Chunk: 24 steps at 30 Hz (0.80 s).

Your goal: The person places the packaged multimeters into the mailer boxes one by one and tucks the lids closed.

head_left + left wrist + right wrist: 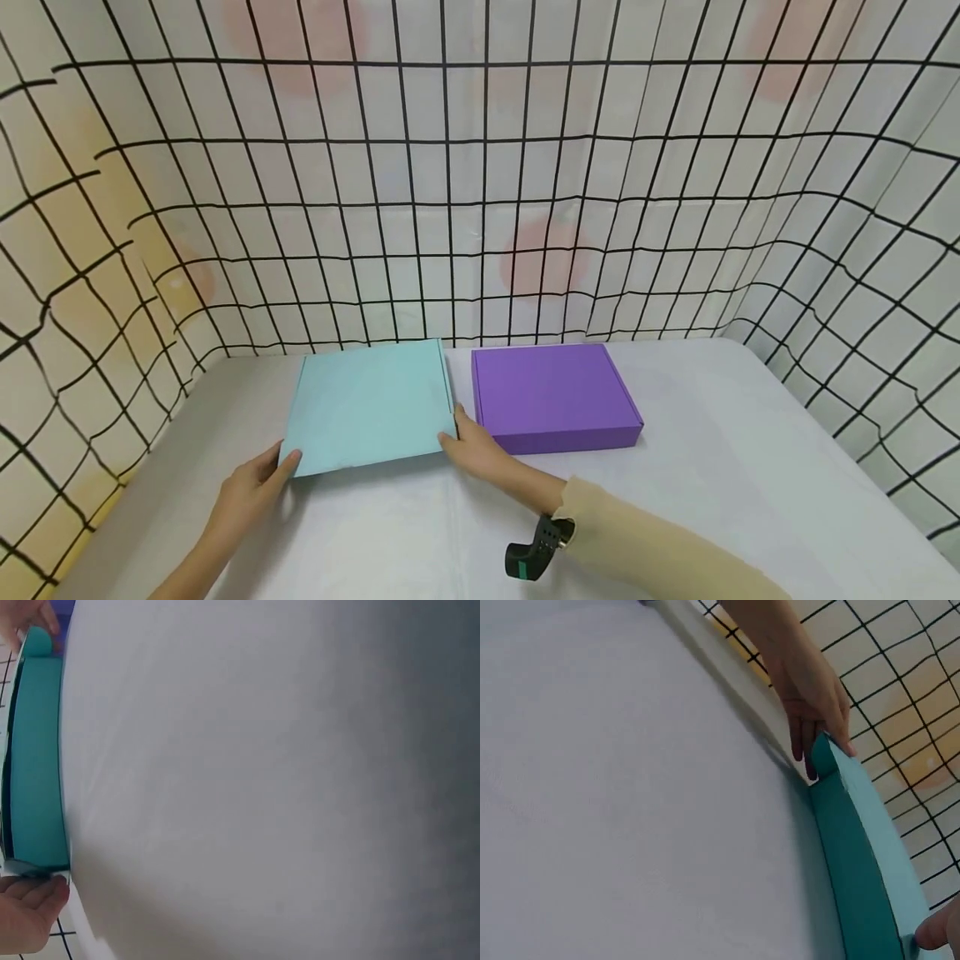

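Observation:
A light-blue cardboard box (371,404) lies left of centre on the white table, its lid's front edge slightly raised. At the front left corner my left hand (247,493) pinches the lid, thumb on top and fingers along the side. My right hand (480,450) grips the front right corner, its thumb at the lid's edge. In the left wrist view, a dark gap shows above the front wall of the box (37,761). A rounded side flap of the box (824,755) shows beside the left hand (810,690) in the right wrist view.
A closed purple box (551,392) stands just right of the light-blue one, close to my right hand. Black wire grid (486,202) rises behind and on both sides of the white table (720,467). A black watch-like band (534,550) is at my right wrist.

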Each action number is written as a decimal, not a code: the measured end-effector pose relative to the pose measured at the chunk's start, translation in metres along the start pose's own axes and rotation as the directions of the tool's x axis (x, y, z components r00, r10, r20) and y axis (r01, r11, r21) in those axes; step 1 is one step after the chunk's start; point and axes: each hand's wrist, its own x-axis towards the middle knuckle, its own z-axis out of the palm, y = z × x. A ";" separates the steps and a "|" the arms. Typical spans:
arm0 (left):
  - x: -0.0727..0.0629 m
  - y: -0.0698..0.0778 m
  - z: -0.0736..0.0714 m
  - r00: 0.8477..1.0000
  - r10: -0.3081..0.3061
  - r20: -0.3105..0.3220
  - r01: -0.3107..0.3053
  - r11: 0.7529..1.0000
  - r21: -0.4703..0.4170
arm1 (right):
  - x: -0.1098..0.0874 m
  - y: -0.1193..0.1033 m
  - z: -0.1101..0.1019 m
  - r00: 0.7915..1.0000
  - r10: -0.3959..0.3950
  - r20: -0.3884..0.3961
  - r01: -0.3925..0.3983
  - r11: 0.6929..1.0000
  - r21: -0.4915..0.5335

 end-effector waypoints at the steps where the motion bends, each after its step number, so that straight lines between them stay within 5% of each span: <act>1: 0.000 0.000 -0.001 1.000 -0.003 0.001 0.003 1.000 0.004 | 0.000 0.004 0.001 1.000 -0.017 -0.011 0.017 1.000 -0.003; 7: -0.001 0.001 -0.004 0.996 -0.073 -0.059 0.072 0.997 -0.016 | 0.000 0.016 0.000 0.987 -0.154 -0.042 0.147 0.980 -0.134; 12: -0.003 0.005 -0.003 0.991 -0.103 -0.086 0.101 0.994 -0.032 | -0.003 0.013 -0.004 0.982 -0.181 -0.061 0.171 0.976 -0.134; 20: -0.001 0.002 -0.002 0.994 -0.066 -0.088 0.065 0.998 -0.013 | -0.002 0.016 -0.003 0.975 -0.208 -0.074 0.193 0.966 -0.171; 24: 0.004 0.000 -0.002 0.996 -0.082 -0.030 0.080 0.996 -0.045 | -0.009 0.013 0.000 0.965 -0.242 -0.096 0.211 0.943 -0.257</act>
